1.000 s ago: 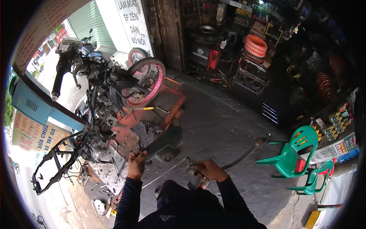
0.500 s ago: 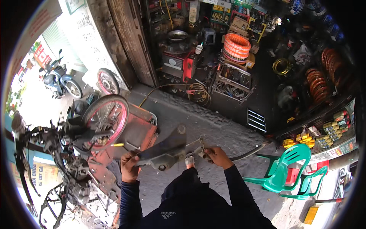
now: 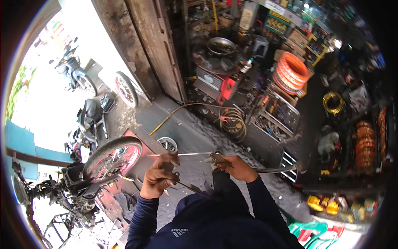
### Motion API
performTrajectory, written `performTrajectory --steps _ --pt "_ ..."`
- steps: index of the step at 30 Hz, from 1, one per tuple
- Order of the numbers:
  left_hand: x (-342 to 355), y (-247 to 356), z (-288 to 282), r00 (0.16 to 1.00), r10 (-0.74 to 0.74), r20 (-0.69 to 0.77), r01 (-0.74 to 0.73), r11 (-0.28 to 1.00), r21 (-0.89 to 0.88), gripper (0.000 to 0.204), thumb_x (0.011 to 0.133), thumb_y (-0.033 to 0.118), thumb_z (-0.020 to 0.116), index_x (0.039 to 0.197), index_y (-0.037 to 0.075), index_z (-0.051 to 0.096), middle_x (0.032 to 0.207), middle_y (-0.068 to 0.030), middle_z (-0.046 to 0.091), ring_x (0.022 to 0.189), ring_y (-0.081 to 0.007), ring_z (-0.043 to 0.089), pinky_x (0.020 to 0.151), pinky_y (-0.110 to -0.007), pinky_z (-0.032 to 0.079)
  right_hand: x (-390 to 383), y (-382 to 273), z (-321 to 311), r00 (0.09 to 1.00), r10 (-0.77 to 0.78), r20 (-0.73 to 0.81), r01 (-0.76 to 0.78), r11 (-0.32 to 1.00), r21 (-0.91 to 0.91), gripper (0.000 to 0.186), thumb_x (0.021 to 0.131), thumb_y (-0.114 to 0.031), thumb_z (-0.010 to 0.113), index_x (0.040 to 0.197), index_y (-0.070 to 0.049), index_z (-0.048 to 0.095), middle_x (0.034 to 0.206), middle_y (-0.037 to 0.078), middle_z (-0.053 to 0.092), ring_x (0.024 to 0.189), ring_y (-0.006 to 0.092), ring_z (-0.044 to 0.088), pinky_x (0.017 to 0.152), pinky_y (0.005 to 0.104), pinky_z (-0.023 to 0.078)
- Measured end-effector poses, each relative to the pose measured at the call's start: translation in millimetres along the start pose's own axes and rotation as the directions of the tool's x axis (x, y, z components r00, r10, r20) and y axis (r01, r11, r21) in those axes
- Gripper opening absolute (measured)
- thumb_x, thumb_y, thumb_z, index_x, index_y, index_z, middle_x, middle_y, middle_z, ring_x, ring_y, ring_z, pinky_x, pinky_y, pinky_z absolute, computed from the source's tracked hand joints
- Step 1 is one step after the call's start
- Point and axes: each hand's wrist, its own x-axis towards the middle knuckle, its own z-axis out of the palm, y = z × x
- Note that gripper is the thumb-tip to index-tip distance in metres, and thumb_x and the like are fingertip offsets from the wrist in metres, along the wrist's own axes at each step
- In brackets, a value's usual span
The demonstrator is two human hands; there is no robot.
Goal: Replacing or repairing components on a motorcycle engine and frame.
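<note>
Left hand (image 3: 159,176): since the earlier frame it has turned up toward the thin pale metal rod (image 3: 192,154); it grips one dark metal piece (image 3: 191,187), now showing narrow.
Rod: one, spanning between your hands; uneven twisting could bend it.
Right hand (image 3: 236,168): pinching one grey metal bracket (image 3: 216,162); one long dark curved bar (image 3: 273,169) extends beyond, and its weight could loosen your pinch.
Bowl: one, round, pale-rimmed (image 3: 176,146), holding uncounted small bits.
Pink-rimmed, black-tyred spoked wheels: two, one nearer (image 3: 112,159), one by the wall (image 3: 125,90).

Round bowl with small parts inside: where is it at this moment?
The bowl is in the head view, left of centre, just beyond the left hand and right of the motorcycle's pink-rimmed wheel.
</note>
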Motion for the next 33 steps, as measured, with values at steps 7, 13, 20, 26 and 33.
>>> performTrajectory --steps 7,13,20,26,33 --pt "82.9 -42.9 -63.3 0.87 0.015 -0.493 -0.058 0.996 -0.071 0.026 0.076 0.028 0.079 0.078 0.004 0.068 0.093 -0.0055 0.048 0.102 -0.0263 0.047 0.097 -0.046 0.038 220.3 -37.6 -75.5 0.958 -0.118 0.262 0.143 0.986 -0.08 0.026 0.094 -0.022 0.061 0.097 0.003 0.06 0.08 0.015 0.063 0.073 0.0304 0.064 0.064 0.0359 0.047" --pt "125.2 -91.7 -140.5 0.594 0.041 -0.803 -0.329 0.924 -0.197 0.026 0.082 0.024 0.074 0.076 0.002 0.061 0.107 -0.0098 0.043 0.119 -0.0281 0.044 0.107 -0.056 0.035 394.0 -74.5 -67.4 0.786 -0.337 0.519 0.386 0.923 0.015 0.02 0.093 -0.015 0.06 0.099 0.004 0.059 0.085 0.019 0.064 0.079 0.0358 0.064 0.069 0.0358 0.049" --pt "167.8 -130.1 -288.8 0.39 0.005 -0.921 -0.458 0.869 -0.189 0.017 0.086 0.021 0.07 0.084 0.006 0.062 0.105 -0.0037 0.046 0.122 -0.0216 0.045 0.105 -0.049 0.042 588.2 -90.7 13.2 0.749 -0.346 0.565 0.383 0.922 0.057 0.041 0.098 -0.036 0.054 0.109 0.003 0.062 0.077 0.007 0.065 0.068 0.0114 0.059 0.064 0.0282 0.048" --pt "171.5 -138.4 -394.0 0.239 -0.078 -0.968 -0.503 0.843 -0.192 0.014 0.088 0.02 0.069 0.087 0.007 0.062 0.106 -0.0014 0.051 0.121 -0.0197 0.046 0.101 -0.047 0.046 713.2 -122.7 95.3 0.704 -0.289 0.649 0.243 0.956 0.162 0.036 0.1 -0.03 0.052 0.115 0.001 0.061 0.08 0.007 0.066 0.069 0.0108 0.058 0.062 0.0278 0.047" --pt "159.5 -162.5 -525.7 0.102 0.009 -0.995 -0.502 0.864 -0.044 0.016 0.088 0.021 0.069 0.086 0.007 0.062 0.106 -0.0024 0.052 0.119 -0.0191 0.047 0.098 -0.046 0.048 837.9 -148.1 223.8 0.643 -0.3 0.705 0.194 0.954 0.23 0.035 0.1 -0.031 0.053 0.112 0.0 0.061 0.08 0.002 0.065 0.066 0.0058 0.054 0.06 0.0236 0.046"
